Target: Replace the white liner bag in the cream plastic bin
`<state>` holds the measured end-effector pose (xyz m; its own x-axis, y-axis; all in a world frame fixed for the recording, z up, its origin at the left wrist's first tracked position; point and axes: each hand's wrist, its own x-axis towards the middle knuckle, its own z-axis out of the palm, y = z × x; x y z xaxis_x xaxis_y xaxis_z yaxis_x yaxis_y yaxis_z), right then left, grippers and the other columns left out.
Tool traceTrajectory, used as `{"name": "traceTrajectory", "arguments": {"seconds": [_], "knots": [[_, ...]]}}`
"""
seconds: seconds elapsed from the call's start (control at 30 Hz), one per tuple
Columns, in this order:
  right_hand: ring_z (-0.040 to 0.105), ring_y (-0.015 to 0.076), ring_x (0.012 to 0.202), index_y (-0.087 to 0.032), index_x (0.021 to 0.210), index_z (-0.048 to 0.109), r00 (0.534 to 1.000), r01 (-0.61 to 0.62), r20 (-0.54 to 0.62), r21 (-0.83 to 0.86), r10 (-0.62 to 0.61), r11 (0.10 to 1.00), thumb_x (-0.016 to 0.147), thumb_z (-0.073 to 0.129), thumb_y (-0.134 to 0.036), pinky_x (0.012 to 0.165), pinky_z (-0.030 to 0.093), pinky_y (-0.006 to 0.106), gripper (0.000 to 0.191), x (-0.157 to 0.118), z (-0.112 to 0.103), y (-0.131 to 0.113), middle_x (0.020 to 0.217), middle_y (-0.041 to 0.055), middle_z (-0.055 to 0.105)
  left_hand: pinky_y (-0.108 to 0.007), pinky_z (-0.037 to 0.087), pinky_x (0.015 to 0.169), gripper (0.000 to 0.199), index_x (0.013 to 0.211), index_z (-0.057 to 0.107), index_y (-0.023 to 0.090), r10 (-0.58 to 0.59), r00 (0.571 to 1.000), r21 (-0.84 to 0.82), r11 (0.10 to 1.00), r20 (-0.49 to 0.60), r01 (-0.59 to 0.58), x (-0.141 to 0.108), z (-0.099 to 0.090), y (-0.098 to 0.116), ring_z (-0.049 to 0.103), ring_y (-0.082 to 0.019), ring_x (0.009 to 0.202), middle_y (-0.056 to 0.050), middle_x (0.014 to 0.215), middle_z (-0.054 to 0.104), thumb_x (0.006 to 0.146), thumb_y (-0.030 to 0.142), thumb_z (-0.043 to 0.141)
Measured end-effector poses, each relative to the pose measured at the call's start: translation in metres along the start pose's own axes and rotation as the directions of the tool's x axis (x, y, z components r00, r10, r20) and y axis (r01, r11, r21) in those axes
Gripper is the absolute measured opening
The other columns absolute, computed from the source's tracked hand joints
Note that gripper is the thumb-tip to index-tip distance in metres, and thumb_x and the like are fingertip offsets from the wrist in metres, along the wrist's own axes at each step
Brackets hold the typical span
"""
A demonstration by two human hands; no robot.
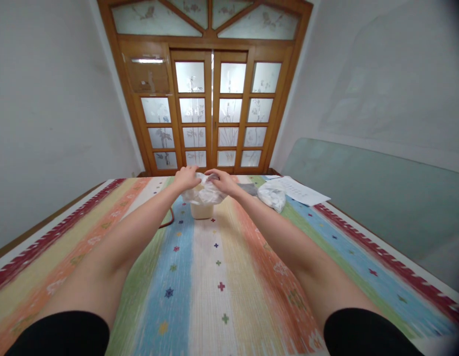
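Both my left hand (pixel 187 179) and right hand (pixel 224 182) pinch the plastic bag (pixel 202 197) over the container (pixel 202 212) on the counter (pixel 214 277); I judge I am adjusting it, and next move needs gentle tension.

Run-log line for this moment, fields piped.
left hand: on translucent white plastic bag, left side | right hand: same bag, right side | bag: around top of cream rounded container | container: on striped cloth

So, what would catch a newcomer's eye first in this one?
Probably the boldly striped tablecloth, spread across the foreground. Near its far edge, the left hand and right hand touch a translucent plastic bag over a pale container. Beyond that, wooden doors with patterned glass panes stand out.
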<state>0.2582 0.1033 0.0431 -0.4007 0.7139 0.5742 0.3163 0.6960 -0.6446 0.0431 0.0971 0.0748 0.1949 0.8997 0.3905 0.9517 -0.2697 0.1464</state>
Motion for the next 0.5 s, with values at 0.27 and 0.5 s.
{"name": "traceTrajectory", "arguments": {"seconds": [0.27, 0.5], "knots": [[0.071, 0.0195, 0.118, -0.028, 0.112, 0.081, 0.996, 0.051, -0.075, -0.078, -0.057, 0.996, 0.085, 0.049, -0.006, 0.108, 0.05, 0.034, 0.047, -0.013, -0.003, 0.006, 0.123, -0.0011, 0.078, -0.036, 0.052, 0.095, 0.025, 0.108, 0.078, 0.025, -0.11, 0.994, -0.01, 0.994, 0.021, 0.11, 0.007, 0.003, 0.001, 0.07, -0.029, 0.11, -0.01, 0.115, 0.079, 0.093, 0.034, 0.06], [0.071, 0.0211, 0.09, -0.023, 0.101, 0.083, 0.909, -0.212, -0.36, 0.026, 0.207, 0.977, 0.086, 0.058, -0.024, 0.095, 0.054, 0.035, 0.029, -0.014, -0.002, 0.032, 0.105, 0.0011, 0.081, -0.036, 0.05, 0.099, 0.027, 0.107, 0.079, 0.024, -0.317, 0.93, -0.277, 0.925, -0.186, 0.259, 0.011, 0.016, -0.035, 0.07, -0.028, 0.111, -0.01, 0.115, 0.079, 0.096, 0.026, 0.054]]}}
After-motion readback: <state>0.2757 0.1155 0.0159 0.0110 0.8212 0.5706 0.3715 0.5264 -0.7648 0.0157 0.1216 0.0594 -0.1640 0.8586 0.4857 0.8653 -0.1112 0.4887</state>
